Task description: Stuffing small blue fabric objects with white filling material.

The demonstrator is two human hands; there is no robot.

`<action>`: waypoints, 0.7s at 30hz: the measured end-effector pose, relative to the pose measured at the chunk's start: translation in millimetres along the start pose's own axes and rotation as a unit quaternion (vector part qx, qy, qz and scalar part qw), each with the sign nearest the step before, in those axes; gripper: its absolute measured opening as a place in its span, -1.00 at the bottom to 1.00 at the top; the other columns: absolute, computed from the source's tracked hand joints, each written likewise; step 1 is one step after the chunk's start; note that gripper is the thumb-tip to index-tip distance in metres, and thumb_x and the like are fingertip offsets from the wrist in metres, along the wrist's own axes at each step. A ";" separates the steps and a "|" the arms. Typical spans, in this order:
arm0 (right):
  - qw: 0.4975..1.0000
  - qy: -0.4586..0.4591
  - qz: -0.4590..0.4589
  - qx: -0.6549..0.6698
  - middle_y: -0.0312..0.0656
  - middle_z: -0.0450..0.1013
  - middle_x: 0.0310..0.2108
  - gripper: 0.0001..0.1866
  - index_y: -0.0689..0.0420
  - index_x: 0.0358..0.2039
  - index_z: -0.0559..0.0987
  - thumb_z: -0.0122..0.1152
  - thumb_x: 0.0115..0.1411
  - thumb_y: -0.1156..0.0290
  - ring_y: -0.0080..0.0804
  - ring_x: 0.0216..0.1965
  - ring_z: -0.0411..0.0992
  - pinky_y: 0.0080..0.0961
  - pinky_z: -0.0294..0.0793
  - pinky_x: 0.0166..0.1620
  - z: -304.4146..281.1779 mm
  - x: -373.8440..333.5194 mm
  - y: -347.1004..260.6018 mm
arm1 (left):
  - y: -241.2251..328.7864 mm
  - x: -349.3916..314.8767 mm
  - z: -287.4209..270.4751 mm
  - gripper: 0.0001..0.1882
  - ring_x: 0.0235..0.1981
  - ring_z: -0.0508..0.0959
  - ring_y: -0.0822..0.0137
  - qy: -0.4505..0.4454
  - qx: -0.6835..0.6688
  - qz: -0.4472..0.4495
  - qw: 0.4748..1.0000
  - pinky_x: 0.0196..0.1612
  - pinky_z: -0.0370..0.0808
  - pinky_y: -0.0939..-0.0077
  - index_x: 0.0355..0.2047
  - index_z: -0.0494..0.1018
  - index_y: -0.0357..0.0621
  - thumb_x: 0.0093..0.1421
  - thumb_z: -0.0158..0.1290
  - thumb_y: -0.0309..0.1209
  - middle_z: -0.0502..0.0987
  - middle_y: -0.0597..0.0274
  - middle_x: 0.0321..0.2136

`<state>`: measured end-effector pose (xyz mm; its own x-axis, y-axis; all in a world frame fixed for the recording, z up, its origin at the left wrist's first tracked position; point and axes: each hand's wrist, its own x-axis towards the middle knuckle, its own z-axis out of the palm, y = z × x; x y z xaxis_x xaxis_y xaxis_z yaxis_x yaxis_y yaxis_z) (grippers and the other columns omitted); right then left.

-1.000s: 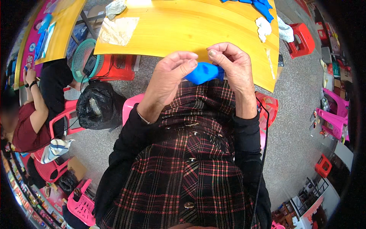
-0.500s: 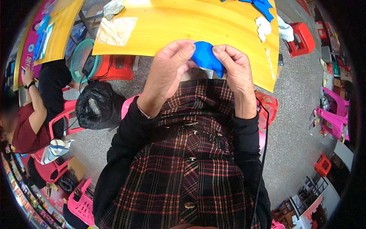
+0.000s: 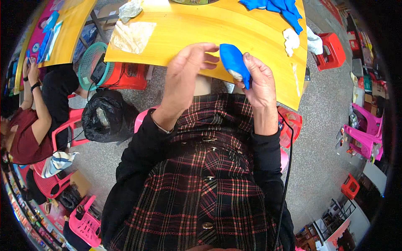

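Observation:
A small blue fabric piece, rounded at one end and tapering to a tip, is pinched in my right hand. Whitish filling shows at its lower edge. My left hand is off the piece, a short way to its left, with fingers apart and nothing in them. Both hands are raised over the near edge of the yellow table. More blue fabric pieces lie in a heap at the table's far right. Below them sits a clump of white stuffing.
On the table's left lie a cream cloth sheet and a crumpled plastic bag. A green basket, a red stool and a black bag stand to my left. Further left, a person sits at another table. Another red stool is at right.
My left hand has let go of the blue piece and drawn back with opened fingers. The piece has turned more upright in my right hand, exposing pale filling.

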<state>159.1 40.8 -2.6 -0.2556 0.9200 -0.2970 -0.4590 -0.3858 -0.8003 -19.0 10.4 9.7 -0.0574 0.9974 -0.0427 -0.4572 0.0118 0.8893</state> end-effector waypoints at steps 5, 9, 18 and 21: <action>0.988 -0.084 0.082 0.099 -0.26 0.45 -0.54 -0.70 0.21 -0.33 0.54 0.10 0.31 0.19 -0.61 -0.67 0.33 -0.69 0.29 -0.63 1.2 -2.7 1.2 | -1.4 -1.8 8.7 -0.51 0.15 0.35 0.29 -0.093 0.041 0.026 0.995 0.20 0.33 0.35 0.20 0.23 -0.30 0.25 0.00 -0.57 0.33 0.04 0.16; 0.979 -0.119 0.130 0.097 -0.22 0.46 -0.53 -0.67 0.22 -0.29 0.54 0.07 0.33 0.17 -0.60 -0.66 0.37 -0.70 0.30 -0.65 1.5 -6.7 5.0 | 6.9 2.4 6.6 -0.58 0.10 0.42 0.24 -0.125 -0.035 -0.045 0.990 0.21 0.31 0.32 0.09 0.31 -0.27 0.21 0.04 -0.59 0.40 -0.03 0.10; 0.942 -0.026 -0.161 -0.292 -0.24 0.53 -0.35 -0.74 0.30 -0.20 0.56 0.31 0.14 0.43 -0.52 -0.37 0.49 -0.62 0.47 -0.25 13.8 -25.3 -2.2 | -14.2 3.1 0.3 -0.76 -0.06 0.51 0.23 -0.034 -0.189 -0.039 0.981 0.10 0.42 0.29 -0.09 0.38 -0.25 0.23 0.05 -0.58 0.52 0.04 -0.11; 0.861 0.002 -0.292 -0.418 -0.23 0.53 -0.35 -0.77 0.27 -0.25 0.59 0.34 0.12 0.43 -0.52 -0.34 0.49 -0.59 0.48 -0.24 10.5 -20.9 -5.5 | -13.3 5.0 1.2 -0.75 0.00 0.50 0.15 -0.030 -0.189 -0.052 0.980 0.12 0.41 0.20 -0.08 0.37 -0.25 0.23 0.06 -0.55 0.51 -0.02 -0.09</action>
<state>158.1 23.0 13.5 -0.1848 0.9416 0.2815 0.2642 0.3235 -0.9086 -12.1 15.3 -1.8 0.0546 0.9947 -0.0867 -0.7542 0.0980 0.6493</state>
